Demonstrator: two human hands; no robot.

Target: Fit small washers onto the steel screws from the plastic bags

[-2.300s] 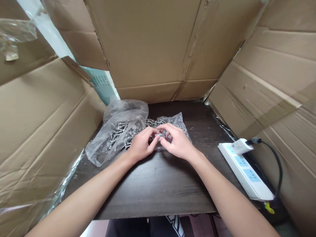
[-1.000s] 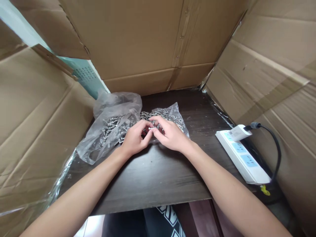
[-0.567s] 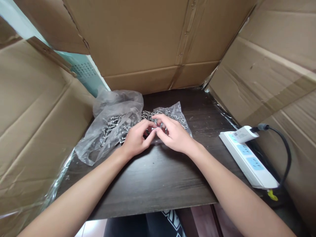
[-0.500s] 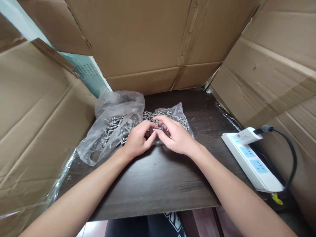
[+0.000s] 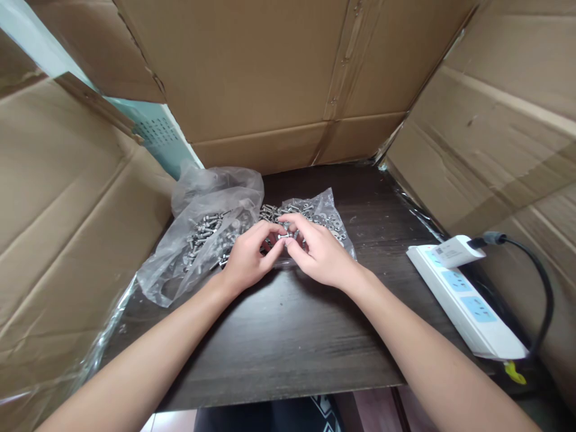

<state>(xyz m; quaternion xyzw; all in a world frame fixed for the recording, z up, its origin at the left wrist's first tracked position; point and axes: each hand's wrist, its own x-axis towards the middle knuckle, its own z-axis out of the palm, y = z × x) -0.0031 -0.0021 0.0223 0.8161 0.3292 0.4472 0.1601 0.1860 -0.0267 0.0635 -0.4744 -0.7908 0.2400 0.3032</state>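
Note:
Between my two hands a small metal bolt (image 5: 283,236) lies crosswise, pinched at the fingertips. My left hand (image 5: 252,253) is closed on its left end. At the other end my right hand (image 5: 321,252) is closed too, thumb and fingers around what looks like a washer or nut on the shank; the fingers partly hide it. Just behind my hands is a pile of loose bolts (image 5: 270,211). Washers (image 5: 335,223) lie on a clear plastic bag to the right of them. More bolts (image 5: 207,225) rest in a larger plastic bag (image 5: 157,279) at the left.
Cardboard walls (image 5: 270,72) enclose the dark wooden table (image 5: 288,336) at the back and both sides. A white power strip (image 5: 468,306) with a plugged-in adapter (image 5: 459,251) and black cable (image 5: 546,288) stands at the right. The table's front edge is near my forearms.
Both hands stay in nearly the same place, with the bolt still between the fingertips. Its shank and the piece on it show slightly more clearly. The view has shifted a little.

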